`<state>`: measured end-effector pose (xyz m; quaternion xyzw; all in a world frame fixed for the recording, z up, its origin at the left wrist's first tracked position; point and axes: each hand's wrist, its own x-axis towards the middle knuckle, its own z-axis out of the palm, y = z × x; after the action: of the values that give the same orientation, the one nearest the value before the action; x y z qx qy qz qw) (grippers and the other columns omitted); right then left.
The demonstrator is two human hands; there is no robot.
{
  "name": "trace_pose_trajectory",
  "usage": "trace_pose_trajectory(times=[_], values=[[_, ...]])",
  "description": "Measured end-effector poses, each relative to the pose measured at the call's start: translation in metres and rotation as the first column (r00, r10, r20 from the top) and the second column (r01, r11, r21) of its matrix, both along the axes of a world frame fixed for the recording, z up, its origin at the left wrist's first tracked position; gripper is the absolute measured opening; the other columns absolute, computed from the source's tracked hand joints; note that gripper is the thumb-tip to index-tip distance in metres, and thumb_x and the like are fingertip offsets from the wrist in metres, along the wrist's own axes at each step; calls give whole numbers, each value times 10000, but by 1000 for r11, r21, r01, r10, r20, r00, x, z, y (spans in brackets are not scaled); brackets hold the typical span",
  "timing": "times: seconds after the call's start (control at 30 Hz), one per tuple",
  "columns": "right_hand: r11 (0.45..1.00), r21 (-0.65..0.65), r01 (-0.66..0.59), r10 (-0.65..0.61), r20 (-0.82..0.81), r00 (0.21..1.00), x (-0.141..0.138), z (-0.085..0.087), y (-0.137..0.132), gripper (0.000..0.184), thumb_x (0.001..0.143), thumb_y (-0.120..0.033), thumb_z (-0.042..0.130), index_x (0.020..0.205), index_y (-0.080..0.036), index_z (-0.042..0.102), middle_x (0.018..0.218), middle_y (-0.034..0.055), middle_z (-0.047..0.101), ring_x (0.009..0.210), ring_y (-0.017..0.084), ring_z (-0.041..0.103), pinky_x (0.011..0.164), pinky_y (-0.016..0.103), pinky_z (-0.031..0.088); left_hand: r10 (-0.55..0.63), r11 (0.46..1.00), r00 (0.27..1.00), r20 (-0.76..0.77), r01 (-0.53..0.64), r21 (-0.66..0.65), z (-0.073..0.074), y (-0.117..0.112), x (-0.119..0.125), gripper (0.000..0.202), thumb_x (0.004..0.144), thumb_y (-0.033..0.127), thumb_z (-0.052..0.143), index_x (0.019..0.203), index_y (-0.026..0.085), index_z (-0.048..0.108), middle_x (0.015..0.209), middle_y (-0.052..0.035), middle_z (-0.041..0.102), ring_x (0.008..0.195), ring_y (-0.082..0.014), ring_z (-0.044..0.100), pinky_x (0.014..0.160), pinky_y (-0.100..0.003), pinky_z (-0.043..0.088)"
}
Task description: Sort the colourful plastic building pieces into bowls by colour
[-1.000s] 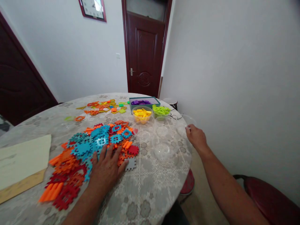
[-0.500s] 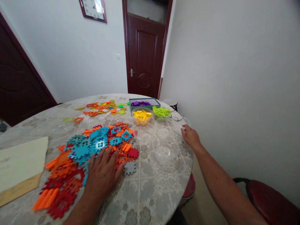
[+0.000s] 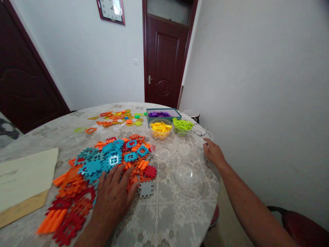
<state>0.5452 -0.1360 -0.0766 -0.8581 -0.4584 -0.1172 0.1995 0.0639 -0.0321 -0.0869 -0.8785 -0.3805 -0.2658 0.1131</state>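
My left hand (image 3: 114,187) lies palm down with fingers spread on the near edge of a pile of toothed plastic building pieces (image 3: 94,166), mostly blue, orange and red. A grey square piece (image 3: 146,189) lies just right of my thumb. At the table's right edge my right hand (image 3: 213,152) has its fingers closed at the rim of a clear plastic bowl (image 3: 208,134); the fingertips are partly hidden. Left of it stand more clear plastic bowls (image 3: 189,175) with nothing visible inside.
Behind these stand a bowl of yellow pieces (image 3: 161,128), a bowl of green pieces (image 3: 183,124) and a box (image 3: 164,112) with purple pieces. Orange and yellow pieces (image 3: 119,118) lie farther back. A pale board (image 3: 25,176) is at left, a red chair (image 3: 303,219) at right.
The view has turned slightly left, so everything sits a little farther right. Both hands keep nearly the same places on the table.
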Motion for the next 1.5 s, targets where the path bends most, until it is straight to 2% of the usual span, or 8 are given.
trace_pose_trajectory(times=[0.17,0.33,0.47,0.6,0.77,1.0,1.3,1.5], values=[[991,43,127,-129,63,990,-13,16,-3,484,1018,-286,449,1467,-149,566,1167,148,775,940,274,731,851,353,512,-11,1000,1000,10,11,-19,-2,2,-2,439,963,488,580,1298,226,689,1429,-176,640,1380,-404,532,1187,-663,313],[985,124,-119,106,111,988,-43,55,16,397,1031,-294,445,1300,-132,686,1257,153,748,1074,261,705,993,351,502,-3,1000,1000,-2,2,-12,3,-2,-1,412,964,453,590,1285,216,691,1411,-174,650,1359,-394,546,1181,-640,333],[945,-26,-327,327,130,936,-76,92,61,371,1049,-305,465,1283,-160,712,1312,144,731,1186,260,670,1065,349,476,9,1000,1000,17,-9,-12,10,-7,2,372,976,433,587,1258,216,695,1379,-164,667,1348,-377,559,1174,-610,356],[906,-242,-347,385,133,913,-108,112,115,393,1066,-291,442,1353,-200,694,1314,137,731,1211,264,667,1043,357,488,19,1000,1000,3,-19,-12,11,-6,1,360,1001,431,565,1250,207,698,1353,-165,678,1332,-374,567,1155,-612,373],[838,-453,-303,401,135,906,-128,110,155,393,1032,-237,485,1360,-248,701,1266,131,752,1154,274,697,956,364,535,18,1000,1000,10,-18,-3,7,-3,-5,346,999,434,571,1246,228,698,1350,-152,683,1322,-369,572,1149,-608,381],[837,-476,-270,372,132,919,-126,100,163,334,1007,-226,524,1231,-175,766,1218,190,756,1140,307,710,963,389,533,24,999,999,23,-23,-28,9,-4,-5,333,995,425,585,1240,231,700,1340,-148,687,1315,-364,582,1142,-598,399],[849,-464,-251,333,102,937,-117,84,170,329,1002,-366,571,1214,-234,785,1184,136,782,1099,274,729,913,339,531,36,999,999,28,-35,-39,10,-6,-5,324,1003,409,584,1247,232,702,1345,-143,682,1311,-358,581,1157,-602,384],[882,-413,-228,302,122,945,-118,85,173,364,1025,-364,512,1167,-202,806,1132,138,794,1060,260,734,880,306,514,58,996,998,17,-57,-63,11,-8,-5,326,996,408,603,1252,235,708,1355,-144,678,1320,-358,575,1162,-600,382]])
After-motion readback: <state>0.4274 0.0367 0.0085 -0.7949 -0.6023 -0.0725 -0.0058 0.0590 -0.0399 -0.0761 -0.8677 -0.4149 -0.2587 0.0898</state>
